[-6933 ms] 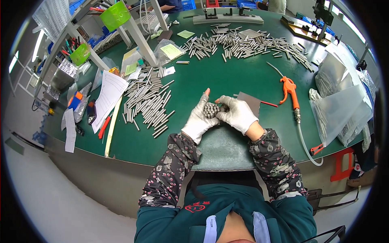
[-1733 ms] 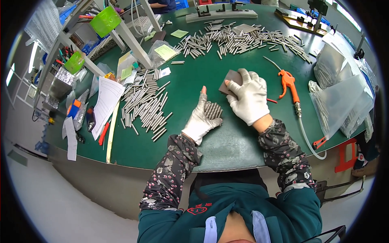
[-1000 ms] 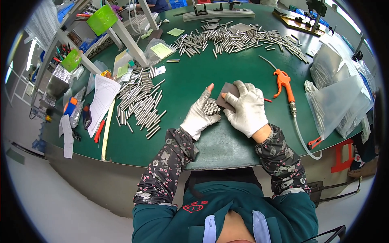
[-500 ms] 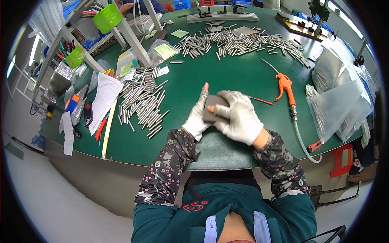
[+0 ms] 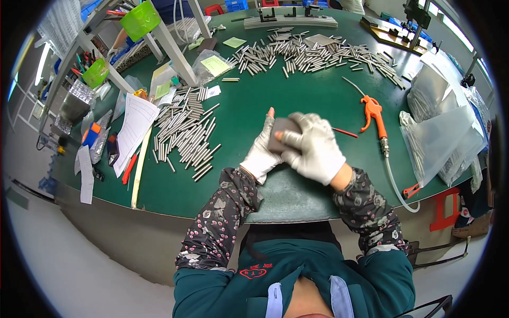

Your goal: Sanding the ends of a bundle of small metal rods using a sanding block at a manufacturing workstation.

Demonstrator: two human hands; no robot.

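My right hand (image 5: 317, 148), in a white fingertipless glove, grips a flat grey-brown rectangular pad (image 5: 282, 126) from above, thumb and fingers closed round it. Below and to the left of the pad is my left hand (image 5: 261, 156), gloved the same way. Its thumb points away from me along the pad's left side, while its other fingers are hidden under the pad and my right hand. I cannot make out whether anything lies between the pad and my left palm. A thin red stick (image 5: 345, 132) lies just right of my right hand.
Metal pins are heaped at the left (image 5: 185, 127) and across the far side (image 5: 318, 55) of the green table (image 5: 254, 100). An orange air gun (image 5: 373, 112) with a hose lies right, near plastic bags (image 5: 440, 132). Shelf posts (image 5: 177, 58), papers (image 5: 132, 130) and a red-handled tool (image 5: 129, 168) stand or lie left.
The pad and my right hand have shifted slightly to the right, and the pad is tilted differently. My left hand has hardly moved.
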